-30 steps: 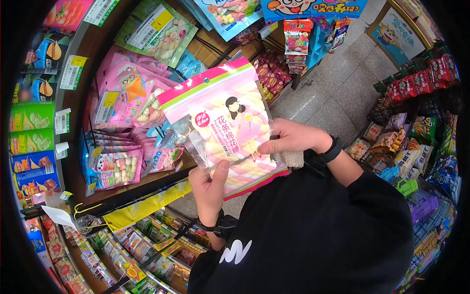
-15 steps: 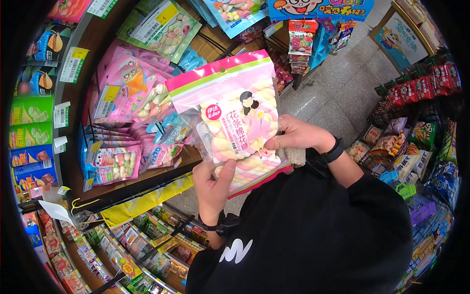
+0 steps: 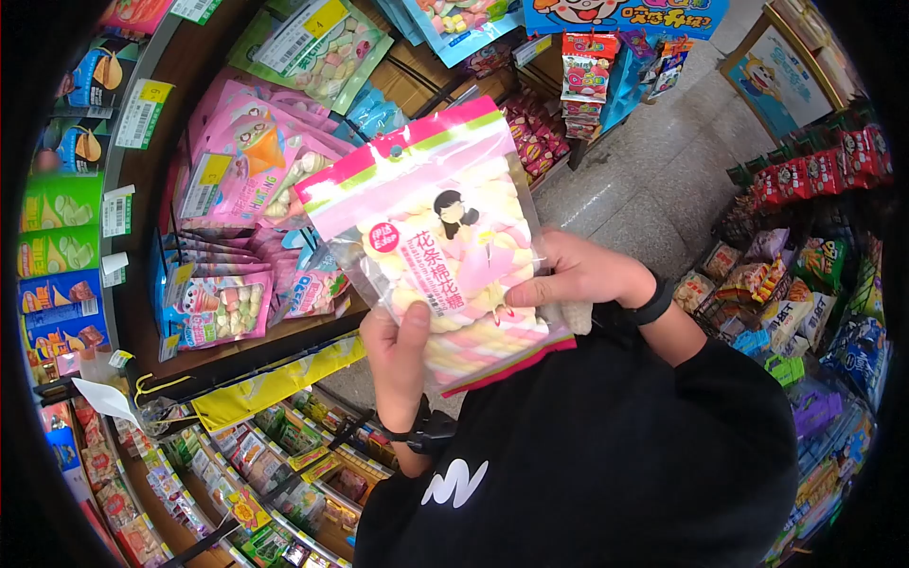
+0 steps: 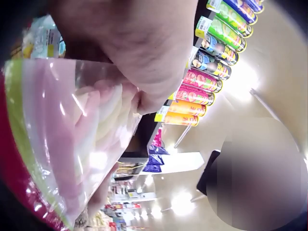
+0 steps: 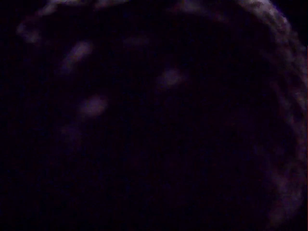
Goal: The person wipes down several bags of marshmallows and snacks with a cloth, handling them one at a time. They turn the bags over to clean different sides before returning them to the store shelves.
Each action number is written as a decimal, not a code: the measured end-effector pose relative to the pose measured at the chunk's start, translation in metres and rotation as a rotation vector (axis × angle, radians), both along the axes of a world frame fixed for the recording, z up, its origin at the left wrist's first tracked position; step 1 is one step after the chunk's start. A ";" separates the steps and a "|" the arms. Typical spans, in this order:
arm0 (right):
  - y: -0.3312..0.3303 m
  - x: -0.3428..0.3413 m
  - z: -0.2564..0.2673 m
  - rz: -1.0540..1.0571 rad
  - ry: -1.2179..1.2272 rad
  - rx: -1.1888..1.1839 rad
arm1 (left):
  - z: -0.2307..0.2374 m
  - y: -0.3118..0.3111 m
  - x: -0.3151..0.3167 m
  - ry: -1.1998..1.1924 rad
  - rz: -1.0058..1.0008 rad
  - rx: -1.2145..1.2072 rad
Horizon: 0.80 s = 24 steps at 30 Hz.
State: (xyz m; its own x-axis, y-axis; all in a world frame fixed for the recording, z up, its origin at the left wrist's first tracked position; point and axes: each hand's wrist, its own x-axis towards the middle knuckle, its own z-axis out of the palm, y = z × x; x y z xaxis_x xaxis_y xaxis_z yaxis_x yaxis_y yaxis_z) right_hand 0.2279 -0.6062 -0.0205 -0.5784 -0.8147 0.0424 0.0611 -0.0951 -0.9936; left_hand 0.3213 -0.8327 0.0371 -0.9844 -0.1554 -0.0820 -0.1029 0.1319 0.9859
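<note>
- Head view: above the candy bag [image 3: 459, 248], facing forward and down, farther off.
- Left wrist view: close beside the bag, facing up past it toward the ceiling [image 4: 276, 62].
- Right wrist view: too dark to place.
- Head and left wrist share the bag.

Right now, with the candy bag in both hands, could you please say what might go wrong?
The left hand and right hand hold the bag, thumbs on its front, so squeezing might crush the twists inside. Its top corner overlaps the pink packets in the head view; swinging could brush them.
</note>
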 end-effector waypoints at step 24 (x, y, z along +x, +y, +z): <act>0.033 0.043 0.088 0.101 -0.628 -0.505 | 0.079 0.037 -0.013 0.215 -0.483 0.485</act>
State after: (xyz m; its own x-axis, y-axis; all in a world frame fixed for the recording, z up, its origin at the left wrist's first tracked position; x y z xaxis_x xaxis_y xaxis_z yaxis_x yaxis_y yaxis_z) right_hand 0.2712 -0.5729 0.0671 -0.5409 -0.8337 0.1112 0.6255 -0.4871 -0.6095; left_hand 0.3085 -0.7958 0.1166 -0.9362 0.3067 0.1718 0.0591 -0.3444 0.9369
